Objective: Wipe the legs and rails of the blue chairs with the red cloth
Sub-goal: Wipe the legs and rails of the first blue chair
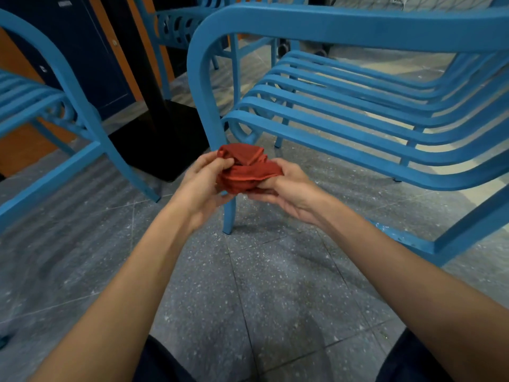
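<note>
The red cloth (249, 169) is bunched between both hands, in front of the blue chair's front leg (217, 128). The left hand (202, 183) pinches its left side; the right hand (286, 188) grips its right edge, above the speckled floor (261, 285).

Just the one camera here, head-mounted and wide-angle, so the edges bend a fair bit. It points forward and tilts down. Best landmark is the nearest blue chair (358, 128): the camera sits low and close, just in front of its front leg (229, 213), looking at the chair side-on. Its armrest (330, 26) arches across the top of the frame and the seat slats (344, 106) run off to the right. The left hand (203, 183) and right hand (289, 188) reach in from the bottom corners and meet on the red cloth (248, 172) right in front of that leg, mid-frame. Left of the chair, a second blue chair (68, 86) fills the edge. Below it there's speckled floor (275, 285), then dark clothing (165, 362) at the bottom edge.
</note>
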{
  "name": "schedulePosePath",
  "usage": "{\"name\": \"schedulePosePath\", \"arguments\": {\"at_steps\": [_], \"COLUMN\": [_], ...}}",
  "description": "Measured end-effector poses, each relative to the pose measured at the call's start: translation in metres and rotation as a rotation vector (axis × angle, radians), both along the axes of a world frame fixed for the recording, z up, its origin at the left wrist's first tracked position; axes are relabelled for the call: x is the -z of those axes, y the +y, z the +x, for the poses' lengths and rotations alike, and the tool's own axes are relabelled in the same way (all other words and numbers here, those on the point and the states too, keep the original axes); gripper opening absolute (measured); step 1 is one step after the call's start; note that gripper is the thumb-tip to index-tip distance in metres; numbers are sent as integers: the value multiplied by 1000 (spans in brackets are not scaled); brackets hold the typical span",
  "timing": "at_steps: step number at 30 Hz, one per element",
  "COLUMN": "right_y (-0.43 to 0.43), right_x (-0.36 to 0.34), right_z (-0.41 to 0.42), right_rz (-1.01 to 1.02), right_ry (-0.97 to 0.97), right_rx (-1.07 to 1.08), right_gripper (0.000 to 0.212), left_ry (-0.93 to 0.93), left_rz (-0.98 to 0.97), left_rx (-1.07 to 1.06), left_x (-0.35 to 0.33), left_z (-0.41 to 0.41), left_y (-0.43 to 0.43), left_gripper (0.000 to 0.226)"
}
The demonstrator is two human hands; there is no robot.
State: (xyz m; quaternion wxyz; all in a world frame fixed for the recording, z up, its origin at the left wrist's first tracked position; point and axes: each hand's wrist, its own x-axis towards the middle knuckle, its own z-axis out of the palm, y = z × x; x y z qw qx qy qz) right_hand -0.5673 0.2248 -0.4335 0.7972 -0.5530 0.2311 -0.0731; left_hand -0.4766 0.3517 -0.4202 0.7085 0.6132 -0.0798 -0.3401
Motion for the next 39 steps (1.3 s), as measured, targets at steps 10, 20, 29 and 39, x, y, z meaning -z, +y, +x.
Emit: {"name": "schedulePosePath", "arguments": {"at_steps": [10, 20, 29, 39], "right_y": [-4, -46, -41, -44], "right_x": [-1, 14, 29, 34], "right_z": [1, -3, 3, -3], "right_rz": [-471, -1345, -1338, -1357], "right_ry": [-32, 295, 368, 395], "right_rx": [-54, -227, -333, -417], "right_gripper": [41, 38, 31, 21], "left_ry": [-340, -1488, -1635, -1491], "left_rz": [223, 617, 791, 798], "left_rx": [119, 67, 71, 125], "left_x": [5, 35, 72, 57], "left_z": [-18, 22, 18, 24], "left_y": [-11, -29, -42, -45], "left_gripper": [65, 20, 44, 31]}}
